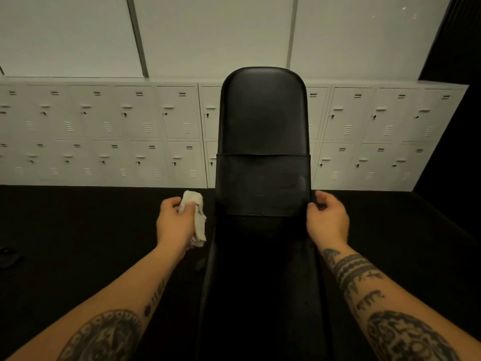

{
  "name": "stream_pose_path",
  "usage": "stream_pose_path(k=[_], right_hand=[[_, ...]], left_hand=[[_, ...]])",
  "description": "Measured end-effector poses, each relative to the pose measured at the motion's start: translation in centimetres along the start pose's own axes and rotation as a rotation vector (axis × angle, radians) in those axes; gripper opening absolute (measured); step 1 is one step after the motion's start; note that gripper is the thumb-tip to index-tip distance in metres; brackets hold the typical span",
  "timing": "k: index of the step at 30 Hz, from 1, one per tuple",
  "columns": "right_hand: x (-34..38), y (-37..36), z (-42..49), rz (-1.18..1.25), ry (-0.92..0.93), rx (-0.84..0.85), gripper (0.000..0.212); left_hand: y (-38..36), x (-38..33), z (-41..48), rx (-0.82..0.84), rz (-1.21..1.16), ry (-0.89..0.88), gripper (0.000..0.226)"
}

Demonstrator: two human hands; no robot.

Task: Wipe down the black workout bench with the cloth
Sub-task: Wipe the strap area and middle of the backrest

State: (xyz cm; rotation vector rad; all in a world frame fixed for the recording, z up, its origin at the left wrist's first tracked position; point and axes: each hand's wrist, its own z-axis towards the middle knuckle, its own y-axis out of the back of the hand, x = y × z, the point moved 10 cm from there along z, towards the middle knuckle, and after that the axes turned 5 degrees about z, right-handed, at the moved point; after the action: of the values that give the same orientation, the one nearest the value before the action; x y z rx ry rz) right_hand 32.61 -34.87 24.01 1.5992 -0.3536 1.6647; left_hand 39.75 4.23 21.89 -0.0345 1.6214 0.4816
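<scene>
at the far left, a small dark object [7, 256] lies on the black floor [78, 230]; it is too dim to name. behind it a bank of white lockers [104, 131] runs along the wall in two rows, under pale wall panels [208, 35].

your left hand [177, 220] is out over the floor, just left of the bench, with its tattooed forearm reaching in from the lower left. its fingers are clenched round a crumpled white cloth [196, 220]. one end of the cloth bunches above your knuckles and the rest hangs down past the heel of your palm. the cloth sits just beside the bench's left edge, and you cannot tell whether it touches the edge.

the black workout bench [263, 121] fills the middle. its backrest is raised, with the rounded top standing in front of the lockers. a seam crosses the pad partway down, and the lower part fades into shadow towards you.

your right hand [328, 220] is at the bench's right edge, level with the left one. its fingers are curled and the thumb tip meets the side of the pad. the blur there leaves it unclear whether the hand really clasps the edge or only rests against it.
</scene>
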Motion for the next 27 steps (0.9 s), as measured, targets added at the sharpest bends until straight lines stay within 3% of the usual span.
stream_pose_path(k=[4, 9, 19, 23, 27], right_hand=[[-0.9, -2.7, 1.1, -0.244, -0.057, 0.157, 0.060], [-1.1, -2.7, 1.1, -0.244, -0.039, 0.093, 0.058], [-1.6, -2.6, 1.2, -0.221, -0.040, 0.083, 0.056], [-1.6, -2.5, 1.3, -0.228, -0.040, 0.088, 0.057], [-1.5, -2.5, 1.3, -0.221, -0.057, 0.107, 0.056]], left_hand=[[-3.3, -2.3, 1.6, -0.005, 0.017, -0.083, 0.036], [-6.9, -1.5, 1.2, 0.017, 0.156, -0.106, 0.021], [-5.9, 1.8, -1.5, 0.054, 0.257, -0.175, 0.013], [-6.1, -3.9, -1.0, -0.083, 0.170, -0.413, 0.024], [-10.1, -8.2, -2.0, -0.041, 0.450, -0.691, 0.039]])
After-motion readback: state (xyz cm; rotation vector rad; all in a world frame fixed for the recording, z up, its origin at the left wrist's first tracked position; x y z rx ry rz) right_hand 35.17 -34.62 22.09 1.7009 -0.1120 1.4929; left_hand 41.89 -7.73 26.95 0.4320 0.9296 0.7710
